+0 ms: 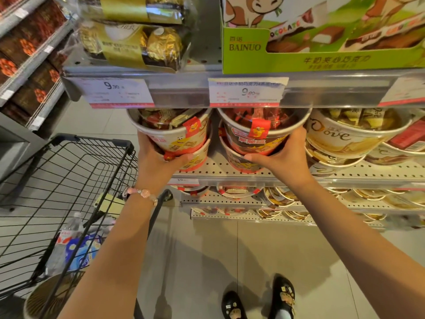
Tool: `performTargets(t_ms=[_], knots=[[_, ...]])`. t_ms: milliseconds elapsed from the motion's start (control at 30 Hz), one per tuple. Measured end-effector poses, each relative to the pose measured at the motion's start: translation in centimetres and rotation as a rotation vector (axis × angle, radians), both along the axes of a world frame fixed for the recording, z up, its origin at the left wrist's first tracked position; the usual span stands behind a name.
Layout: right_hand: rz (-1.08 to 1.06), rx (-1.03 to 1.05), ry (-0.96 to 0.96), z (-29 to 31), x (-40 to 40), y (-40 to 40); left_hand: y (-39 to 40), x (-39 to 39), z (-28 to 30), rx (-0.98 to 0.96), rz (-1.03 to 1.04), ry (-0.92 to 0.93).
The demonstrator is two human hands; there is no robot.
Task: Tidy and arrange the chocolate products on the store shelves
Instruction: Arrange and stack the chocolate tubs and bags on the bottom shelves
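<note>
Both hands are reaching up to the middle shelf point(230, 172), each gripping the top tub of a two-high stack. The left hand point(156, 155) is curling around the left side and underside of a white and red chocolate tub point(174, 134), thumb lying across its base; a beaded bracelet point(142, 193) is sitting on that wrist. The right hand point(285, 153) is wrapping the right side of a dark red chocolate tub point(259, 132), thumb pressing under its front edge, and its fingers are hiding behind the tub. Both tubs are carrying clear lids with red seal stickers and Chinese lettering too blurred to read. Just to the right, cream and gold tubs point(351, 134) are showing the word "Dove".

On the shelf above, a green display box point(322, 56) is reading "BAINUO" with "CHOCOLATE" on its bar picture, and gold-foil chocolate packs point(138, 44) are standing to its left. Price tags on the rail are reading "9.90" point(115, 90) and "9.80" point(248, 92). Lower shelves are holding more tubs. A black wire cart point(69, 192) is standing near left, holding a water bottle point(66, 238) and a blue packet point(85, 252). Black shoes point(259, 300) are showing on the tiled floor point(207, 261)
</note>
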State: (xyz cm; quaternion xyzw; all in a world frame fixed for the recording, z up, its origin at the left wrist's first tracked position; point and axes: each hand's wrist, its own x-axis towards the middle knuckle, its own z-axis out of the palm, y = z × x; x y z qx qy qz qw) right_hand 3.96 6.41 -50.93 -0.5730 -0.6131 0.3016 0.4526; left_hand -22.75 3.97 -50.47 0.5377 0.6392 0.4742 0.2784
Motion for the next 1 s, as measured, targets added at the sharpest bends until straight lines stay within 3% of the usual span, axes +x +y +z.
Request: performTargets(t_ms=[100,233,633,1000], knots=[[0.082,-0.048,0.053,0.6,1.0,-0.1,-0.3,0.2,0.6,0.017,-0.005,-0.112],[0.174,-0.092,0.149,0.8,1.7,-0.1,-0.3,0.4,0.6,0.028,0.021,-0.128],[-0.042,-0.116,-0.027,0.8,0.3,0.1,0.4,1.1,-0.2,0.037,0.164,-0.011],[-0.023,-0.100,-0.005,0.7,0.5,0.1,0.0,1.3,0.4,0.021,0.157,-0.053]])
